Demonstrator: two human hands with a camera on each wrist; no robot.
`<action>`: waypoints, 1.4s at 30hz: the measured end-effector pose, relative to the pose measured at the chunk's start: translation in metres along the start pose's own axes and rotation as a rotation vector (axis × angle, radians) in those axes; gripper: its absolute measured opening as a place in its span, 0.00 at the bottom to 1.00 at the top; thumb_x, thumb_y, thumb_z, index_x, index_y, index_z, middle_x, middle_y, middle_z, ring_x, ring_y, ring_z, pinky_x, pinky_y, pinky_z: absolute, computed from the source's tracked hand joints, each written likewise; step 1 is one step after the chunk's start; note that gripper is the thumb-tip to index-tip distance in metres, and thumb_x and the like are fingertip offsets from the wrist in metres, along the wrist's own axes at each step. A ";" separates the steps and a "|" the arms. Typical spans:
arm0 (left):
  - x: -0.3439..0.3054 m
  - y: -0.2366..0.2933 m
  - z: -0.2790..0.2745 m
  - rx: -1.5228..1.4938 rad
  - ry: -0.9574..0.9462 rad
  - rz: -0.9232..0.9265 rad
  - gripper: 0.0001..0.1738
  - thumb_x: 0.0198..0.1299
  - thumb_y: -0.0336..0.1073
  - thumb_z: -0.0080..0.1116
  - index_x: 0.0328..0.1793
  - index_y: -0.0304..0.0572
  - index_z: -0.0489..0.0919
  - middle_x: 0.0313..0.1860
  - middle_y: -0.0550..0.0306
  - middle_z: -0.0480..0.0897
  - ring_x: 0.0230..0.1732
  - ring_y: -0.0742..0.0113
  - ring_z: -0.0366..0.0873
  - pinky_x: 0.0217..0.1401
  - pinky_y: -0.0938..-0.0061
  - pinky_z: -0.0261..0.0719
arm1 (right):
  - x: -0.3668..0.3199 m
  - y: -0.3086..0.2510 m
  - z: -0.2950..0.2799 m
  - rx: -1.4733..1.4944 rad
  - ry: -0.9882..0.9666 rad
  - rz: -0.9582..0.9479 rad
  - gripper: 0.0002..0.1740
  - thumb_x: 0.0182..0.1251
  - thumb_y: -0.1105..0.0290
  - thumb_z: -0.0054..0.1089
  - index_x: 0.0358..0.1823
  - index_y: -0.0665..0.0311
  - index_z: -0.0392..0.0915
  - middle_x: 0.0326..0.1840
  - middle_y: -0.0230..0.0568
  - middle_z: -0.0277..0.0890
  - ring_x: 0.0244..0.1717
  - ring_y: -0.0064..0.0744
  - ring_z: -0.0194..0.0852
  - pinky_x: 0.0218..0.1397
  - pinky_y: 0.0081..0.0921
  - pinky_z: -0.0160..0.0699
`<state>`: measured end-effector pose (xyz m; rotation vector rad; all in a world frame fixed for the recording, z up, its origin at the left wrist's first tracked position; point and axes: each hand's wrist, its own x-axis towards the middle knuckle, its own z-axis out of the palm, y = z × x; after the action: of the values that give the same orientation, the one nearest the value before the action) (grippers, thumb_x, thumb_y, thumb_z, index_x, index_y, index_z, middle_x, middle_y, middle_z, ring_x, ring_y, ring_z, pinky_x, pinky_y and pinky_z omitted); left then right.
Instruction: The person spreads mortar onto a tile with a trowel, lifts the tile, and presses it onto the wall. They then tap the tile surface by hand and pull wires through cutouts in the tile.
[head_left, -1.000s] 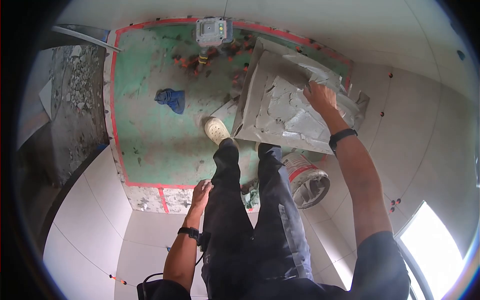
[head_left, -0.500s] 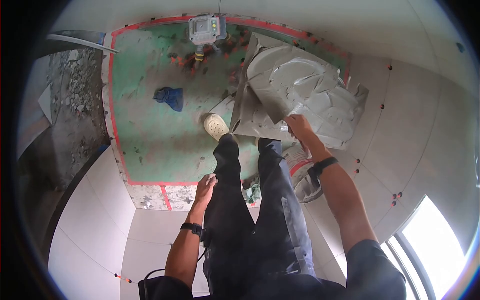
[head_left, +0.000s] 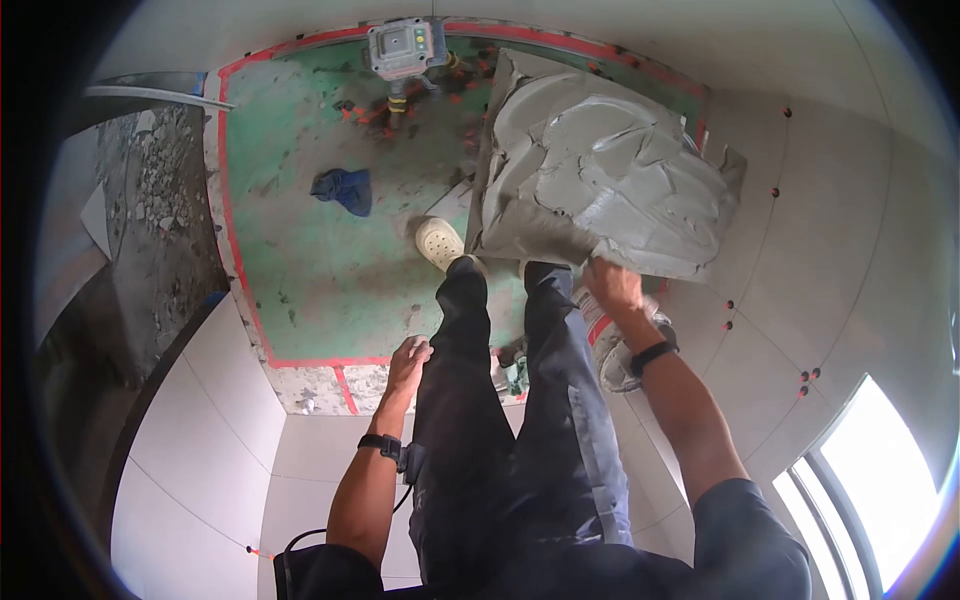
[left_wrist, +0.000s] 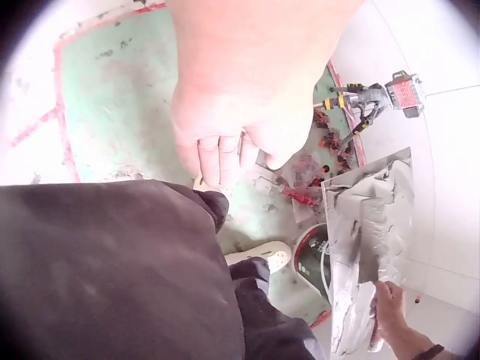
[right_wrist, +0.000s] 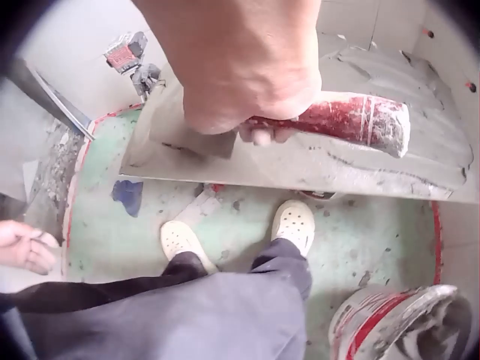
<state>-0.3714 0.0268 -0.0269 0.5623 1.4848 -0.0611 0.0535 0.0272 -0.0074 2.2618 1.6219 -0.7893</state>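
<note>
The slab (head_left: 600, 190) stands in front of the person, on the right side. The right hand (head_left: 612, 285) with the trowel (right_wrist: 337, 124) is at its near edge, and the bucket (head_left: 625, 350) is on the floor below, beside the right leg. Left of the slab lies a cloth (head_left: 343, 190), the device (head_left: 405, 45) stands at the far edge of the floor, and the left hand (head_left: 408, 358) rests on the left thigh.

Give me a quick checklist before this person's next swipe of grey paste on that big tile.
1. Grip of the right hand on the trowel: ok, fingers curled round the red handle.
2. Paste over the tile: ok, most of its face is covered.
3. Tile steady: cannot tell, its support is hidden.
4. Left hand clear of the paste: ok, resting on the thigh.
5. Bucket close by: ok, beside the right leg.
</note>
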 end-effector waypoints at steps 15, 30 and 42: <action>-0.003 0.005 0.014 0.044 -0.045 0.008 0.22 0.72 0.45 0.50 0.63 0.35 0.74 0.52 0.42 0.83 0.56 0.57 0.81 0.65 0.67 0.74 | -0.038 -0.046 0.055 0.833 -0.472 0.262 0.21 0.69 0.52 0.51 0.39 0.65 0.77 0.27 0.50 0.80 0.21 0.45 0.79 0.30 0.40 0.79; 0.012 -0.012 -0.005 0.065 -0.012 -0.020 0.20 0.69 0.40 0.54 0.59 0.33 0.77 0.46 0.49 0.84 0.48 0.62 0.83 0.54 0.73 0.78 | -0.001 -0.040 0.069 2.054 0.124 1.159 0.18 0.71 0.50 0.52 0.29 0.55 0.71 0.18 0.32 0.67 0.16 0.23 0.63 0.18 0.25 0.64; 0.013 0.018 0.005 0.127 -0.073 0.077 0.26 0.70 0.50 0.53 0.64 0.38 0.75 0.51 0.44 0.84 0.52 0.57 0.83 0.58 0.65 0.76 | 0.072 0.031 -0.015 0.238 0.190 0.412 0.24 0.69 0.47 0.50 0.44 0.62 0.80 0.35 0.58 0.82 0.42 0.61 0.82 0.45 0.53 0.79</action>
<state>-0.3585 0.0448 -0.0333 0.7121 1.3936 -0.1152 0.1034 0.0811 -0.0385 2.7837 1.1079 -0.7066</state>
